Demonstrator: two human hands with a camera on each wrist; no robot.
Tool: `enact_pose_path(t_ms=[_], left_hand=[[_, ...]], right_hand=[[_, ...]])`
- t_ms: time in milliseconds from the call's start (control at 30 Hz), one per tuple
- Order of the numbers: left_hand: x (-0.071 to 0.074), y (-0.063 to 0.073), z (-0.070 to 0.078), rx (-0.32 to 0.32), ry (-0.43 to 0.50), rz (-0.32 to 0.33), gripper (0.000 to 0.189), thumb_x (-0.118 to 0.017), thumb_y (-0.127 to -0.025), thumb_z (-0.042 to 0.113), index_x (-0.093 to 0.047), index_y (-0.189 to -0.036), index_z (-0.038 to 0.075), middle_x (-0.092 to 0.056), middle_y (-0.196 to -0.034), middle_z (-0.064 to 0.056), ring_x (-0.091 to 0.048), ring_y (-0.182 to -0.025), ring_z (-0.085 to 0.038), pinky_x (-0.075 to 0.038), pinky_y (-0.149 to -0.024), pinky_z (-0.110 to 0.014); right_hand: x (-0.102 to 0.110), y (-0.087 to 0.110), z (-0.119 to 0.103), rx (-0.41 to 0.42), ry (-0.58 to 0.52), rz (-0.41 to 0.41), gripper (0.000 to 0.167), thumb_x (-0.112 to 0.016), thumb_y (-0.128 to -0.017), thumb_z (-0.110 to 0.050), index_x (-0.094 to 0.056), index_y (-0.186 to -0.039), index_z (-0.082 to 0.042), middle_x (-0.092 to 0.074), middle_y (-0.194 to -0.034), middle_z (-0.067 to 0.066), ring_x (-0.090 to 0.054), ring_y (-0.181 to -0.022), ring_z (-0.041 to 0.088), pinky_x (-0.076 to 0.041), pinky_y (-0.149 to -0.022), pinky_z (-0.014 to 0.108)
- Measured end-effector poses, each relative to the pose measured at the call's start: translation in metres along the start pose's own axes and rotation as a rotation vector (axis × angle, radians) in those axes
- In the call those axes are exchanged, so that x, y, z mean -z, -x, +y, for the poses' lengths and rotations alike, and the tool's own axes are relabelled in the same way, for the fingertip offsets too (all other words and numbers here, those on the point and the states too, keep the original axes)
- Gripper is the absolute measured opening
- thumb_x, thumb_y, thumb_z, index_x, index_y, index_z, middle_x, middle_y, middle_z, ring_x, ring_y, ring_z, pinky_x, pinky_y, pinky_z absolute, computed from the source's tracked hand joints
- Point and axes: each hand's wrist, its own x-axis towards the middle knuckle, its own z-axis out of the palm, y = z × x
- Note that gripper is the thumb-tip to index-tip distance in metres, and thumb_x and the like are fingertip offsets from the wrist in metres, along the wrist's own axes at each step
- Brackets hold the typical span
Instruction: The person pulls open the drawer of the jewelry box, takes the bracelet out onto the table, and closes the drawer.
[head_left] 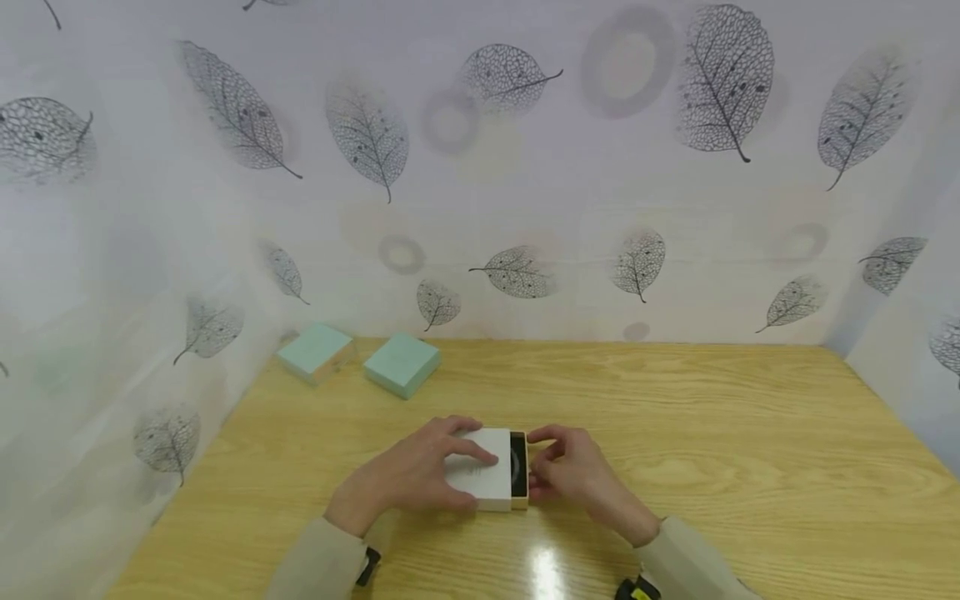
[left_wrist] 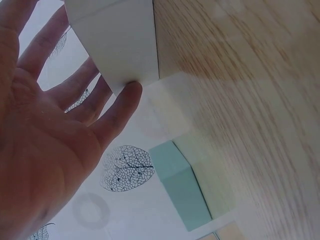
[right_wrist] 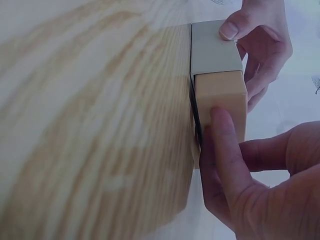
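A white box sleeve (head_left: 491, 486) lies flat on the table in the head view, with a tan inner drawer (right_wrist: 222, 95) sticking partly out of its right end. Inside the drawer's exposed strip is something dark with a faint round outline (head_left: 517, 467). My left hand (head_left: 408, 473) spans the sleeve and grips it by its near and far sides, one finger lying on top. At the drawer's end, my right hand (head_left: 581, 477) holds the tan edge with bent fingers. The right wrist view shows a fingertip on the drawer's side.
Two mint-green boxes stand at the back left of the wooden table (head_left: 712, 433): one box (head_left: 315, 350) near the corner, the other box (head_left: 402, 364) to its right. Behind the table rises a pale leaf-patterned backdrop (head_left: 525, 183).
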Motion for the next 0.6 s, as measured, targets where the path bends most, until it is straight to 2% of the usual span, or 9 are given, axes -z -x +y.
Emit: enact_pose_path(t_ms=[600], left_hand=[[-0.0012, -0.0007, -0.0007, 0.007, -0.001, 0.007, 0.047, -0.086, -0.079, 0.037, -0.074, -0.124, 0.031, -0.049, -0.155, -0.006, -0.046, -0.142, -0.032, -0.044, -0.113, -0.054]], right_hand=[[0.0013, -0.0001, 0.0047, 0.006, -0.038, -0.007, 0.039, -0.058, -0.091, 0.016, -0.058, -0.13, 0.01, -0.062, -0.092, 0.017, -0.069, -0.071, 0.019, -0.065, -0.067, 0.038]])
